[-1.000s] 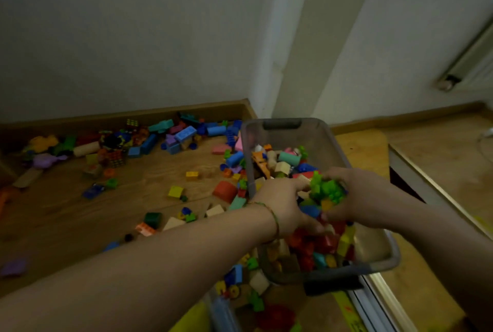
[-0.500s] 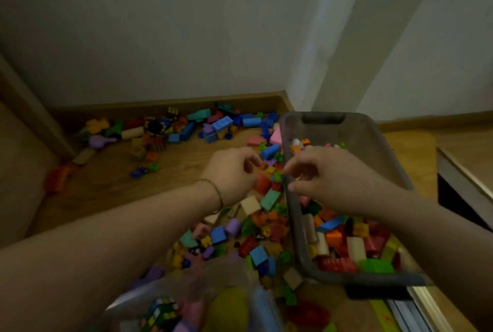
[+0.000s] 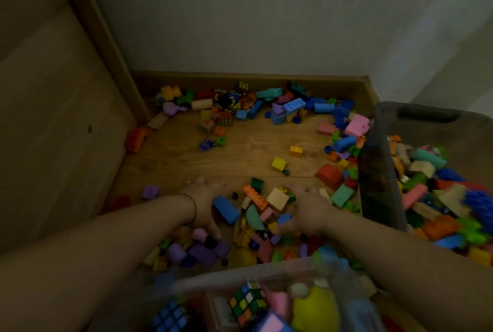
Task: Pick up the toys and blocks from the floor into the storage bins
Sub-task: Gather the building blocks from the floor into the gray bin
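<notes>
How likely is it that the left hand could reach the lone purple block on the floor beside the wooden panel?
Probably yes. The purple block lies alone on open floor just left of the left hand, with nothing between them, and the hand looks open, not gripping anything.

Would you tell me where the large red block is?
Head view, right of centre: the red block lies on the floor beside the grey bin.
</notes>
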